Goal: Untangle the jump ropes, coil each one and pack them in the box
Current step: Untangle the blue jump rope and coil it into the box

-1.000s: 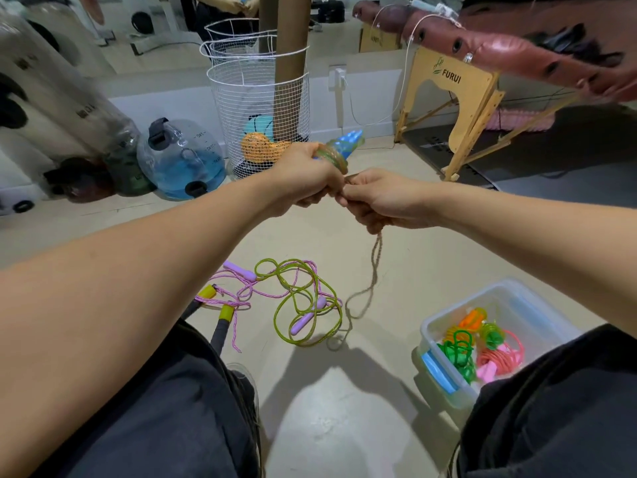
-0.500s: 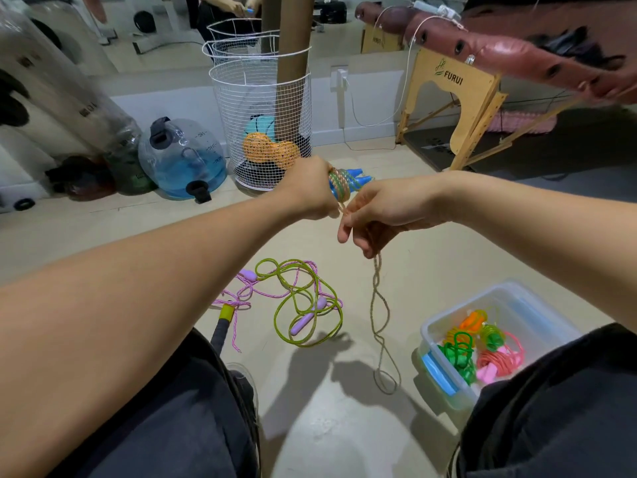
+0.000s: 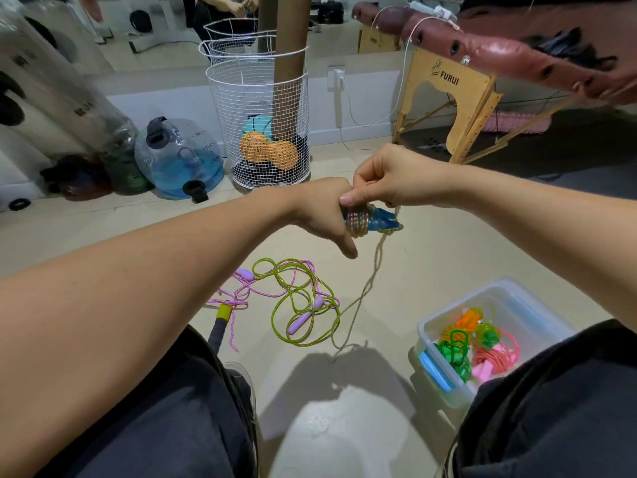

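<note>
Now the right hand (image 3: 389, 181) has crossed above the left hand (image 3: 324, 215), both gripping the rope (image 3: 358, 220), adding another coil

Rope in my left hand (image 3: 322, 215): blue handles (image 3: 382, 220), multicoloured turns of cord wound round them (image 3: 358, 222).
Floor tangle: lime-green rope (image 3: 303, 298); pink-and-white braided rope (image 3: 241, 298) with lilac handles (image 3: 300, 322).
Box (image 3: 517, 298): translucent white, light-blue latch (image 3: 435, 370).
Box contents: green (image 3: 455, 350), orange (image 3: 465, 320), pink coils (image 3: 496, 357).
Basket (image 3: 258, 125): white wire mesh.
My trousers (image 3: 155, 426): dark grey.
</note>
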